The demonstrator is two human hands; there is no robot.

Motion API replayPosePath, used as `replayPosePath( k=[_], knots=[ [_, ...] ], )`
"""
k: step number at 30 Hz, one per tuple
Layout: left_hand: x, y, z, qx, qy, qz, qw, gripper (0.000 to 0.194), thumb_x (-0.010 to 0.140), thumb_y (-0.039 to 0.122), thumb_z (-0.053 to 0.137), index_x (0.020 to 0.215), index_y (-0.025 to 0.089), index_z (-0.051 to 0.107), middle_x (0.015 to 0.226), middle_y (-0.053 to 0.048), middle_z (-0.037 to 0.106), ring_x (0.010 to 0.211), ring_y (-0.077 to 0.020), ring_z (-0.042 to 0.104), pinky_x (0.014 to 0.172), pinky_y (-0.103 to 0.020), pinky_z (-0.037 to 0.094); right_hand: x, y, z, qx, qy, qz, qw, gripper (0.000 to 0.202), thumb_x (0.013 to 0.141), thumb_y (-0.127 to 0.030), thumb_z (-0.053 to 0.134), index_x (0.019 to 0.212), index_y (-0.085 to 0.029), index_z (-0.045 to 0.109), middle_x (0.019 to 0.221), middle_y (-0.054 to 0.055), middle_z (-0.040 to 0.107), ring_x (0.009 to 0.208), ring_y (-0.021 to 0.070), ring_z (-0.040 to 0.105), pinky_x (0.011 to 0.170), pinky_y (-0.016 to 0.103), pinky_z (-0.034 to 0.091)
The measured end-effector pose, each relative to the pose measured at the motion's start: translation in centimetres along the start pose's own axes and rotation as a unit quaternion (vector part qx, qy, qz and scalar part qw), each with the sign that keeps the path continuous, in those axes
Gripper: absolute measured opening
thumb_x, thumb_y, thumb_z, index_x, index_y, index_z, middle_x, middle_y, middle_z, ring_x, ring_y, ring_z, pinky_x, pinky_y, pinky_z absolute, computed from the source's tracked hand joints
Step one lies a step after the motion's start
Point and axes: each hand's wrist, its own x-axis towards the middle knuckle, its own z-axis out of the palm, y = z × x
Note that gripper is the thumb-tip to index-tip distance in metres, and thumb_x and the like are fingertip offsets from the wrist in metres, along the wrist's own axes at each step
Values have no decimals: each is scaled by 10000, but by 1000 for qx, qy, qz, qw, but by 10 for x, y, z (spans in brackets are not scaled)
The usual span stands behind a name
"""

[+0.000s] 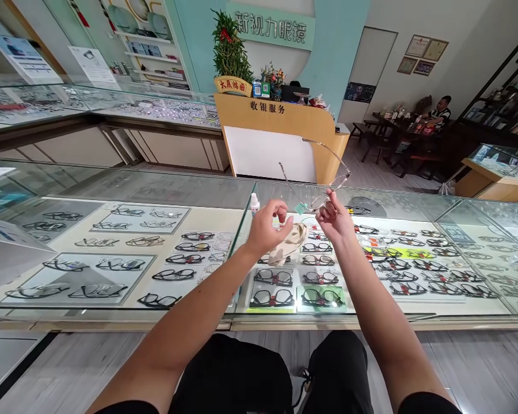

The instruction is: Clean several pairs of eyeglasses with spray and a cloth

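Note:
My right hand (334,215) pinches a pair of thin-rimmed eyeglasses (319,201) by the frame, above the glass counter. The temples are unfolded and point up and away from me. A small green tag (301,207) shows beside the frame, between my hands. To the left, my left hand (270,225) has bent fingers with the thumb apart, and I see nothing in its grip. A beige cloth (288,244) lies crumpled on the counter, just beneath and right of that hand. Behind it stands a small white bottle (254,202).
Rows of eyeglasses (320,278) lie inside the glass display counter (207,192) in front of me. Across the aisle stands a wooden cashier desk (280,121) with a plant (231,52). A person (441,112) sits at a far table on the right.

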Motion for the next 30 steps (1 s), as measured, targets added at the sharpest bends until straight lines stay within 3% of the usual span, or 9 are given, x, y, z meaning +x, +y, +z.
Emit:
replayPosePath(
  k=[3, 5, 8, 17, 21, 26, 28, 30],
  knots=[
    [-2, 0, 1, 53, -57, 55, 996, 469, 988, 329, 730, 1437, 237, 627, 881, 16, 716, 763, -157, 652, 833, -331, 523, -1, 5, 3, -12, 21, 8, 1000, 229, 867, -400, 909, 999, -273, 771, 546, -120, 227, 505, 102, 196, 495, 263, 272],
    [-2, -1, 2, 94, -92, 70, 989, 504, 1021, 415, 736, 1489, 258, 636, 987, -15, 767, 798, -172, 685, 845, -346, 522, -3, 9, 6, -17, 28, 12, 999, 235, 856, -399, 913, 991, -267, 773, 547, -120, 224, 509, 104, 191, 500, 271, 263],
    [-2, -4, 3, 135, -95, 83, 983, 461, 1045, 521, 713, 1419, 252, 713, 1041, -55, 799, 874, -211, 734, 839, -362, 514, -6, 14, 8, -26, 22, 19, 999, 264, 841, -422, 921, 992, -263, 774, 557, -120, 209, 522, 107, 174, 511, 281, 250],
    [1, -4, 1, 113, -42, 91, 989, 267, 1085, 460, 663, 1060, 216, 770, 874, -35, 771, 801, -184, 701, 793, -334, 500, -11, 23, 12, -95, 1, -8, 995, 468, 733, -562, 936, 1053, -248, 803, 603, -112, 207, 579, 117, 157, 555, 308, 177],
    [6, -2, -4, 56, -13, 56, 997, 273, 1062, 482, 694, 1009, 225, 770, 887, -37, 777, 807, -180, 700, 787, -319, 527, -12, 24, 13, -171, 6, -89, 981, 459, 762, -560, 868, 1056, -209, 826, 617, -91, 261, 611, 124, 203, 595, 325, 182],
    [11, -2, -10, -43, 23, -43, 998, 295, 987, 518, 778, 999, 223, 783, 853, -26, 765, 796, -178, 697, 817, -328, 554, -5, 16, 5, -215, 42, -181, 959, 295, 804, -520, 805, 841, -237, 730, 608, -69, 387, 601, 121, 309, 601, 312, 250],
    [15, -2, -12, -119, 7, -100, 988, 330, 948, 543, 814, 995, 218, 778, 821, -16, 743, 757, -171, 698, 800, -325, 559, 1, 8, 1, -199, 65, -193, 959, 321, 801, -536, 800, 922, -257, 698, 661, -56, 536, 599, 119, 405, 593, 286, 304],
    [19, -3, -14, -206, -24, -154, 966, 398, 892, 585, 859, 979, 207, 768, 783, -9, 715, 703, -162, 693, 752, -317, 562, 5, -1, -1, -185, 64, -178, 964, 449, 810, -591, 781, 1130, -294, 676, 782, -31, 686, 639, 133, 530, 602, 267, 370]
  ],
)
